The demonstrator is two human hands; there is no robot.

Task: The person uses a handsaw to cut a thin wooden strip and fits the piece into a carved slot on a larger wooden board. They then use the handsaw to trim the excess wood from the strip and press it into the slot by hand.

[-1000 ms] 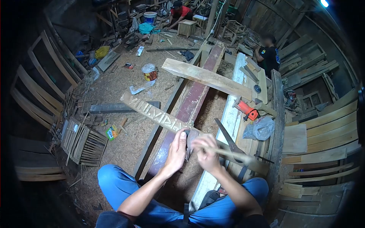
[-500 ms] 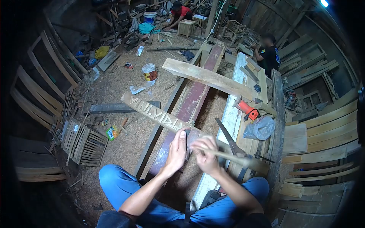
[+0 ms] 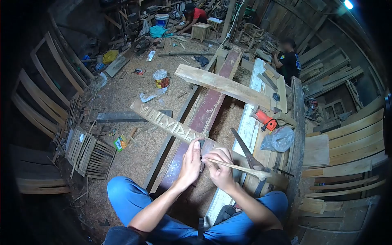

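A carved wooden board [image 3: 163, 123] with raised letters lies slantwise across the planks in front of me. Over its middle, my left hand [image 3: 190, 161] is closed on a small dark tool [image 3: 201, 143], mostly hidden by the fingers. Close beside it, my right hand [image 3: 221, 165] grips a thin wooden stick [image 3: 241, 167] by its left end. This stick points right and widens into a knobby end [image 3: 261, 174]. Beyond the right hand, a dark metal blade [image 3: 244, 146] lies across the white-painted plank [image 3: 250, 118].
A loose plank [image 3: 220, 84] crosses the maroon beam [image 3: 210, 107]. An orange power tool [image 3: 265, 118] and a clear plastic bag [image 3: 282, 138] sit to the right. A paint can [image 3: 161, 78] stands on the shaving-covered floor. Two people [image 3: 289, 61] work farther back.
The right hand and its stick were blurred by motion and now show sharply, the stick's far end sitting slightly lower. The left hand and the carved board have hardly moved.
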